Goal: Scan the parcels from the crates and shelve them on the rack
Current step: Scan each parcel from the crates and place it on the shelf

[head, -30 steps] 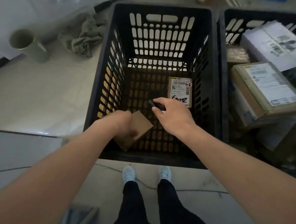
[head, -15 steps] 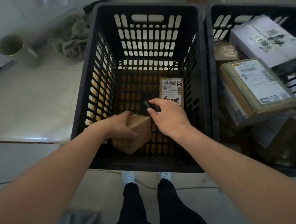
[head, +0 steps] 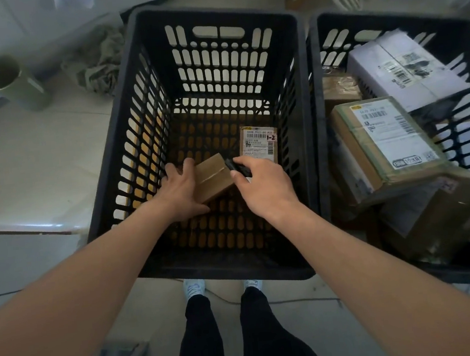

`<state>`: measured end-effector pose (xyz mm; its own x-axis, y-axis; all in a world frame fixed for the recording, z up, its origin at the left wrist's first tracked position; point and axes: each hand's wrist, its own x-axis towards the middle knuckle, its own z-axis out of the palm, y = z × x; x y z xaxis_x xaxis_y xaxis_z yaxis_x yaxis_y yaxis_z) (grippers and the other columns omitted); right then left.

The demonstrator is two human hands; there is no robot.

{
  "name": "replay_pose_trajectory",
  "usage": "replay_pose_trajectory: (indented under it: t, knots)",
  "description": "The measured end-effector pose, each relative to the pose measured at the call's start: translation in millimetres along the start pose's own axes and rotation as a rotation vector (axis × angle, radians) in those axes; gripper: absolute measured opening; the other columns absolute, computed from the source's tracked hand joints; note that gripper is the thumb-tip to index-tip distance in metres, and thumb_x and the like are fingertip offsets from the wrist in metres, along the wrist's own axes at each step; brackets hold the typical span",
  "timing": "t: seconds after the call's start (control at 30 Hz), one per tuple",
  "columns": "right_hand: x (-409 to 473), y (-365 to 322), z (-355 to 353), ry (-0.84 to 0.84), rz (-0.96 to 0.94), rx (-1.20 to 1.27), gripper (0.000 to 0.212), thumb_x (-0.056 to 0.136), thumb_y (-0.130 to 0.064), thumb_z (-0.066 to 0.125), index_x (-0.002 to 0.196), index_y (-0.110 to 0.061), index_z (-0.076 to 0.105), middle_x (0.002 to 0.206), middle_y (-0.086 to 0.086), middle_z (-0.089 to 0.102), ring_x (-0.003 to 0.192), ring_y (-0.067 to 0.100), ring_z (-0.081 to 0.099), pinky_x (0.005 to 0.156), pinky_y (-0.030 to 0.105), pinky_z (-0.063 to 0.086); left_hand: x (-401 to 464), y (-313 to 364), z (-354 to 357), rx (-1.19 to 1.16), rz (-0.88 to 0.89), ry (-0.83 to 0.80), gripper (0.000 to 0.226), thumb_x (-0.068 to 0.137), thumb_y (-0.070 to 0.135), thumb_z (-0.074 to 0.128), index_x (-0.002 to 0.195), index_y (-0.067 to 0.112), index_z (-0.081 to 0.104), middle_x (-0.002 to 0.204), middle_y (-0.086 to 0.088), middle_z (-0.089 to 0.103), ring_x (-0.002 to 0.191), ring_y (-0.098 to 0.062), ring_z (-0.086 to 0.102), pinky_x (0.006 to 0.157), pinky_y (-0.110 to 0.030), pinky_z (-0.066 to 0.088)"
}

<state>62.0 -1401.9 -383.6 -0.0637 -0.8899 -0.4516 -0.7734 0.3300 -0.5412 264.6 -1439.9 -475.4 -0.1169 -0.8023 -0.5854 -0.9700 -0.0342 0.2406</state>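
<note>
A small brown cardboard parcel [head: 213, 178] is inside the black slotted crate [head: 141, 106] in front of me, tilted and lifted off the bottom. My left hand [head: 182, 191] grips its left side. My right hand [head: 263, 186] holds a small black scanner [head: 237, 167] whose tip points at the parcel's right edge. A second small parcel [head: 259, 144] with a white label marked "1-2" lies flat on the crate bottom behind my right hand.
A second black crate [head: 319, 112] to the right holds several larger parcels, among them a taped brown box [head: 380, 146] and a white box [head: 398, 70]. On the floor at left are a green cylinder [head: 15, 84] and a crumpled cloth [head: 96, 65].
My left hand has turned and raised the brown parcel, so its taped top now faces up. My right hand with the scanner stays close beside it. The camera has shifted slightly.
</note>
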Motion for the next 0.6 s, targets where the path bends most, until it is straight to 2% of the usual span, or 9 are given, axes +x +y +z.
replay_pose_trajectory:
  t: [0.1,0.2,0.27,0.37,0.4,0.53,0.6]
  knots:
    - [-1,3,-3,0.017,0.001,0.032,0.046,0.109,-0.041,0.056,0.154,-0.035,0.053,0.149,0.004,0.059,0.137,0.027,0.055,0.108,0.044,0.054,6,0,-5,-0.247,-0.080,-0.072,0.083,0.081,0.054,0.081,0.142,0.032,0.028,0.141,-0.013,0.035,0.119,-0.033,0.053,0.096,-0.047,0.055]
    - [-2,3,-5,0.021,-0.011,0.055,0.044,0.109,-0.042,0.056,0.153,-0.035,0.055,0.146,0.003,0.060,0.133,0.026,0.058,0.102,0.040,0.054,8,-4,-6,-0.335,-0.102,-0.093,0.045,0.085,0.043,0.082,0.113,0.029,0.049,0.127,-0.007,0.049,0.103,-0.023,0.058,0.084,-0.039,0.057]
    - [-2,2,-6,0.027,-0.016,0.069,0.044,0.109,-0.043,0.057,0.152,-0.036,0.056,0.145,0.002,0.062,0.132,0.024,0.059,0.100,0.038,0.054,10,-7,-4,-0.365,-0.097,-0.142,0.041,0.081,0.037,0.088,0.104,0.028,0.056,0.122,-0.004,0.054,0.102,-0.021,0.058,0.085,-0.040,0.058]
    - [-2,1,-10,0.039,-0.020,0.074,0.044,0.109,-0.043,0.057,0.153,-0.035,0.055,0.145,0.001,0.062,0.132,0.023,0.059,0.098,0.035,0.053,10,-5,-1,-0.440,-0.108,-0.276,0.052,0.071,0.033,0.095,0.105,0.024,0.057,0.118,0.000,0.058,0.101,-0.018,0.059,0.074,-0.032,0.053]
    - [-2,1,-11,0.039,-0.018,0.078,0.045,0.109,-0.043,0.057,0.153,-0.035,0.055,0.146,0.002,0.061,0.132,0.023,0.058,0.098,0.035,0.053,10,-5,0,-0.443,-0.121,-0.312,0.060,0.068,0.034,0.096,0.110,0.024,0.054,0.118,0.000,0.057,0.102,-0.018,0.058,0.074,-0.032,0.052]
    - [-3,1,-14,0.024,-0.010,0.103,0.045,0.109,-0.042,0.057,0.153,-0.034,0.055,0.146,0.001,0.061,0.132,0.021,0.058,0.097,0.033,0.054,11,-1,6,-0.460,-0.123,-0.383,0.119,0.047,0.042,0.102,0.141,0.028,0.031,0.126,-0.001,0.054,0.115,-0.024,0.059,0.100,-0.045,0.056]
    - [-3,1,-14,0.017,-0.012,0.117,0.045,0.109,-0.042,0.058,0.153,-0.033,0.055,0.145,0.001,0.062,0.131,0.020,0.059,0.099,0.033,0.056,11,0,5,-0.452,-0.115,-0.373,0.133,0.036,0.047,0.100,0.147,0.024,0.031,0.129,-0.002,0.054,0.118,-0.025,0.058,0.104,-0.048,0.055]
